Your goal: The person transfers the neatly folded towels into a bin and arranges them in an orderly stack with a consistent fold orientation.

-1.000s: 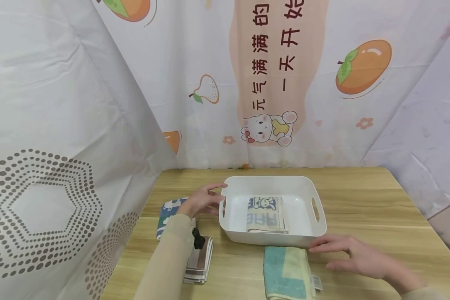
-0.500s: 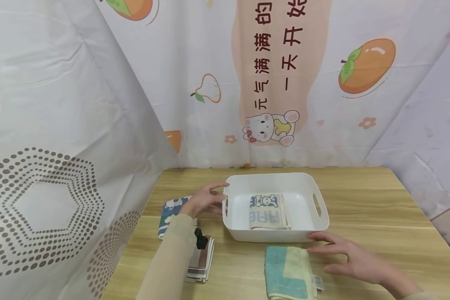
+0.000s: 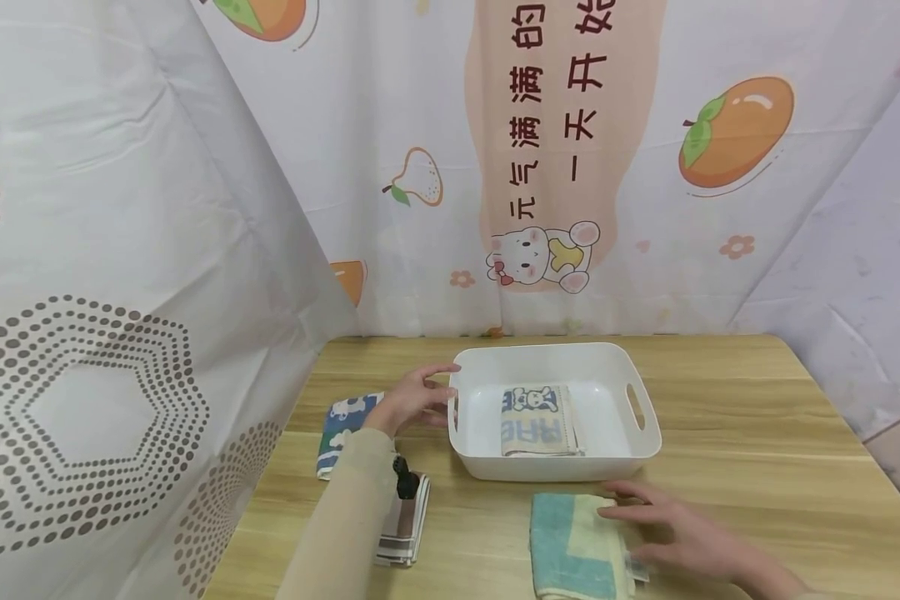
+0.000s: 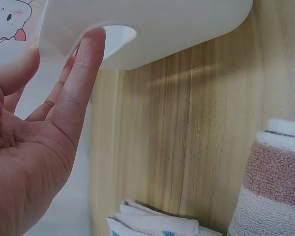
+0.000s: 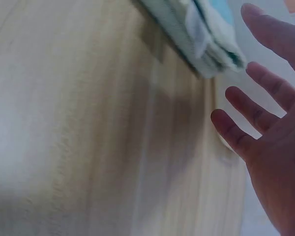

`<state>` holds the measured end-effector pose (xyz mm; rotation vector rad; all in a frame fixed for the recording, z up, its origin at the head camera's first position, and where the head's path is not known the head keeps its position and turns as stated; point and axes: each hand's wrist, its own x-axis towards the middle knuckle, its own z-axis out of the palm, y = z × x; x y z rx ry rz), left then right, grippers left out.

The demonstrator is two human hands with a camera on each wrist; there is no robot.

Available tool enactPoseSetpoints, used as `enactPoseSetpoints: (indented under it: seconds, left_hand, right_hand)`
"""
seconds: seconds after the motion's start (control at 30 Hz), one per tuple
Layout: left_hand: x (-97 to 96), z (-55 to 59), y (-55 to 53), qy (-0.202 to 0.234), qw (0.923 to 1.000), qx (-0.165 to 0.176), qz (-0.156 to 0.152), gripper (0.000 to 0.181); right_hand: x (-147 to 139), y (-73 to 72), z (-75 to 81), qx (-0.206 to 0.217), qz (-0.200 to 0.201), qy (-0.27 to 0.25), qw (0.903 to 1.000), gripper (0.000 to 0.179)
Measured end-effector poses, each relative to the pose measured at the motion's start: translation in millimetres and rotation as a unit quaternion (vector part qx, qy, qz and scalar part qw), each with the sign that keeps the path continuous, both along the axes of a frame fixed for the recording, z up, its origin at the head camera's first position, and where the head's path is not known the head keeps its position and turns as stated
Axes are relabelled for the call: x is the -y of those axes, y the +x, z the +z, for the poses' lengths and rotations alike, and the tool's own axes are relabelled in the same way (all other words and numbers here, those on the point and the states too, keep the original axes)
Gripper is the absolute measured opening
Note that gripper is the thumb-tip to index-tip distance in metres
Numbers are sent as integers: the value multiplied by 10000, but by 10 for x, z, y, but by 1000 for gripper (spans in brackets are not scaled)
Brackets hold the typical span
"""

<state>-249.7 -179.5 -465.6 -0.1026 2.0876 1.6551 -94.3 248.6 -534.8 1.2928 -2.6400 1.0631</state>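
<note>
A white rectangular plastic bin (image 3: 555, 469) stands on the wood-grain tabletop (image 3: 750, 425), with a cream-and-blue folded cloth (image 3: 536, 427) inside. Before the bin lies a teal-and-yellow folded cloth (image 3: 570, 550); left of that, a brown-and-white striped folded cloth (image 3: 407, 523); left of the bin, a blue-and-white folded cloth (image 3: 345, 427).

Hand (image 4: 37, 142) at basket (image 4: 182, 22); brown-striped towel (image 4: 275, 179)

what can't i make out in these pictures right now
- Blue towel: head view, partly behind the left sleeve
- Brown towel: left wrist view, cut off by right edge
- Teal towel: head view, cut off by bottom edge
- Tag print: head view, too small
</note>
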Motion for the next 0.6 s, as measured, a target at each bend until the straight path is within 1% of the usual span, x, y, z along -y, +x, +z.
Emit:
enactPoseSetpoints:
  seconds: [0.2, 0.47, 0.53, 0.6]
  left_hand:
    - [0, 9, -2, 60, 10000, 21, -9, 52]
    - [-1, 9, -8, 29, 10000, 18, -16, 49]
    - [2, 10, -7, 28, 10000, 33, -3, 48]
    - [5, 14, -5, 23, 10000, 50, 5, 47]
  right_hand:
    - [22, 9, -61, 314, -136, 229, 9992, 49]
    - [36, -12, -118, 149, -298, 606, 9976, 47]
    - [43, -20, -117, 162, -329, 760, 9964, 46]
    - [54, -27, -103, 279, -344, 926, 9947, 45]
